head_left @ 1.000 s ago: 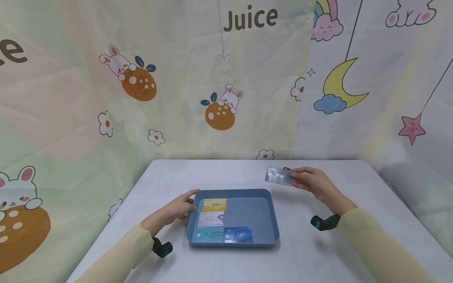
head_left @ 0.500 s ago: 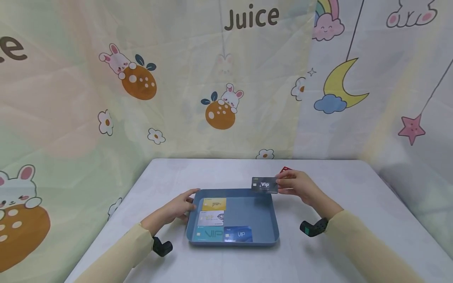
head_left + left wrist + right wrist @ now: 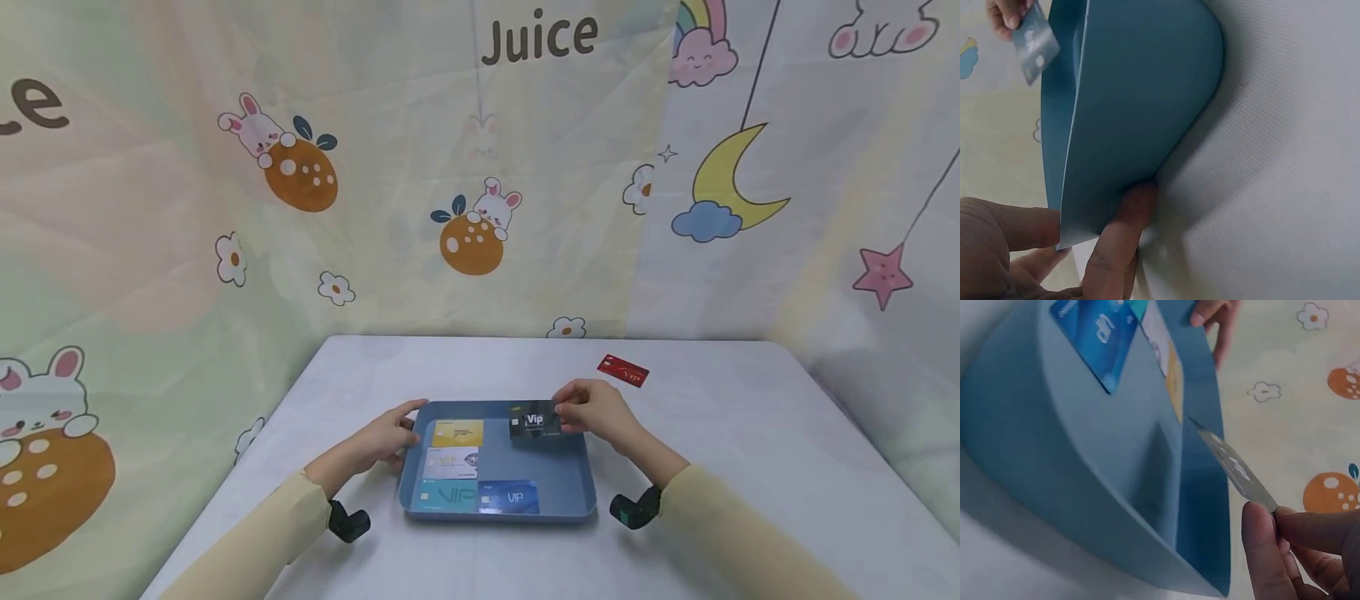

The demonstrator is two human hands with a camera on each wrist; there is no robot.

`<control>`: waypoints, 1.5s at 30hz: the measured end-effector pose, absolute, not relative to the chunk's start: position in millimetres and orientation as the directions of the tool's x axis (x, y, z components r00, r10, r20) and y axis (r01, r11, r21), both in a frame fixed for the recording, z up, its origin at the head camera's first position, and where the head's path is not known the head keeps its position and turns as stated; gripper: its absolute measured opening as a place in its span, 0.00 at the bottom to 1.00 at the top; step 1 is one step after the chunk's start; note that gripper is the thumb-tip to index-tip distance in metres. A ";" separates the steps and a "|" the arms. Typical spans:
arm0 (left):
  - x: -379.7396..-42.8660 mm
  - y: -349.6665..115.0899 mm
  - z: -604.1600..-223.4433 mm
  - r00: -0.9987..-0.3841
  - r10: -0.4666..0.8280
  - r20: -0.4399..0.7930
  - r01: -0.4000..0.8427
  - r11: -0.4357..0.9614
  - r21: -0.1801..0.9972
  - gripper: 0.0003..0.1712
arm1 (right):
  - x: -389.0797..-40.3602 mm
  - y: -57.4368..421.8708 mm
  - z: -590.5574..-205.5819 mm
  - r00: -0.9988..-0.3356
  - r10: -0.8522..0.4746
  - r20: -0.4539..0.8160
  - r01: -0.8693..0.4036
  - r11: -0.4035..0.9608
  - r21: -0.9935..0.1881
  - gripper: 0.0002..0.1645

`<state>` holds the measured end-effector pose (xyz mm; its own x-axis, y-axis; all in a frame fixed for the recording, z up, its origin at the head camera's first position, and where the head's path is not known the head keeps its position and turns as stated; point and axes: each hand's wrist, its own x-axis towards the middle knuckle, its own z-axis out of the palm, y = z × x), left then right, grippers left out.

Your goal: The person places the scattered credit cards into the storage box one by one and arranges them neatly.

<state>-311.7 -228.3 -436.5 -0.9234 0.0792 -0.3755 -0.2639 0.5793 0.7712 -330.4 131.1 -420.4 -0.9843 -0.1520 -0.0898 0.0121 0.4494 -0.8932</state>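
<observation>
My right hand [image 3: 600, 410] pinches a black "Vip" card [image 3: 535, 420] by its right end, over the back right part of a blue tray [image 3: 536, 460]. The right wrist view shows that card [image 3: 1235, 464] edge-on and tilted, above a shadow inside the tray. My left hand [image 3: 384, 437] holds the tray's left side near the back corner, with fingertips [image 3: 1138, 200] against the outer wall. In the tray's left column lie a yellow card [image 3: 457, 432], a white card [image 3: 452, 462] and a teal card [image 3: 448, 495]. A blue card [image 3: 508, 497] lies right of the teal one.
A red VIP card [image 3: 623, 371] lies on the white table [image 3: 697, 417] behind my right hand. A printed curtain [image 3: 390, 208] hangs behind and beside the table.
My right hand has carried the black card left and toward me, from behind the tray's right end to over the tray. The red card is now uncovered. My left hand stays in place.
</observation>
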 end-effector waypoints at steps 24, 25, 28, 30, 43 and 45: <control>-313.9 -223.9 -438.4 -0.924 0.065 -0.377 -0.272 0.582 0.766 0.42 | -312.3 92.3 -443.9 -0.969 -0.245 -0.004 -0.162 0.652 -0.741 0.05; -313.5 -224.0 -438.3 -0.924 0.064 -0.378 -0.274 0.581 0.767 0.42 | -312.2 91.4 -445.1 -0.969 -0.248 -0.008 -0.163 0.661 -0.732 0.05; -312.3 -224.6 -437.4 -0.923 0.062 -0.379 -0.276 0.578 0.768 0.42 | -311.7 89.4 -447.3 -0.967 -0.256 -0.015 -0.168 0.677 -0.716 0.04; -311.5 -224.7 -436.0 -0.924 0.062 -0.378 -0.275 0.579 0.768 0.41 | -311.1 88.3 -447.9 -0.965 -0.261 -0.011 -0.177 0.686 -0.706 0.04; -309.3 -226.3 -435.2 -0.926 0.064 -0.373 -0.269 0.581 0.768 0.41 | -309.1 85.9 -446.5 -0.954 -0.300 -0.024 -0.208 0.715 -0.668 0.05; -309.6 -226.6 -435.7 -0.927 0.063 -0.371 -0.267 0.584 0.766 0.41 | -309.6 85.9 -447.1 -0.953 -0.303 -0.025 -0.211 0.718 -0.663 0.05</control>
